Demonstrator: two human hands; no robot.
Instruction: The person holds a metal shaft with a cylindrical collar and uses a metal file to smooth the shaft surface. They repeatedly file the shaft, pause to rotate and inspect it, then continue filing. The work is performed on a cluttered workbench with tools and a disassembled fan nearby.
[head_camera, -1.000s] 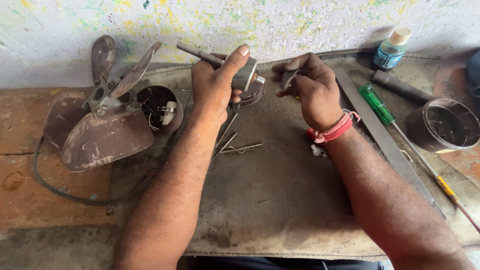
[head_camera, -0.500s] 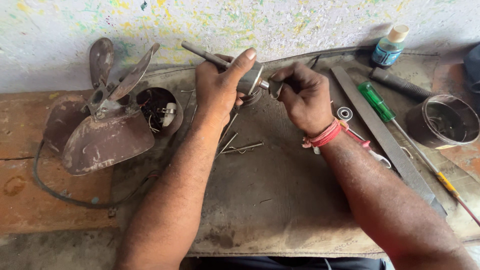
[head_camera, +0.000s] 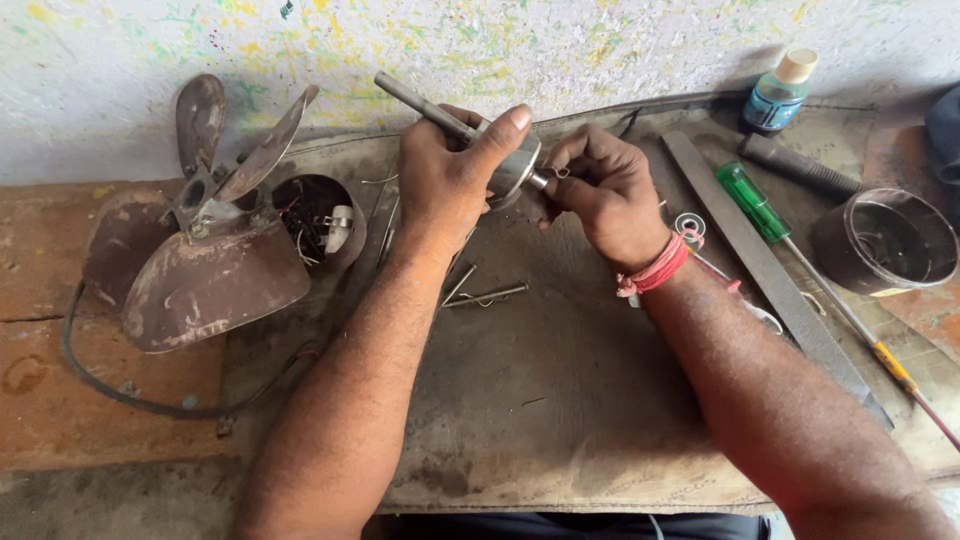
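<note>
So the rotor with its long shaft (head_camera: 470, 135) is up off the mat, held over the far middle of the bench. The left hand (head_camera: 450, 180) is wrapped tight around the rotor body, thumb laid over the top, shaft poking out far-left toward the wall. The right hand (head_camera: 600, 190) has its fingertips pinched together on a small ring or clip (head_camera: 553, 174) right at the near end of the shaft, touching it.

Under the hands a few loose pins (head_camera: 485, 295) lie on the grey mat (head_camera: 560, 400). On the left sits a rusty fan housing with blades (head_camera: 215, 250). Off to the right: a flat file (head_camera: 770, 270), a green-handled screwdriver (head_camera: 760, 205), a small blue bottle (head_camera: 780, 92) and a dark round cup (head_camera: 885, 240).
</note>
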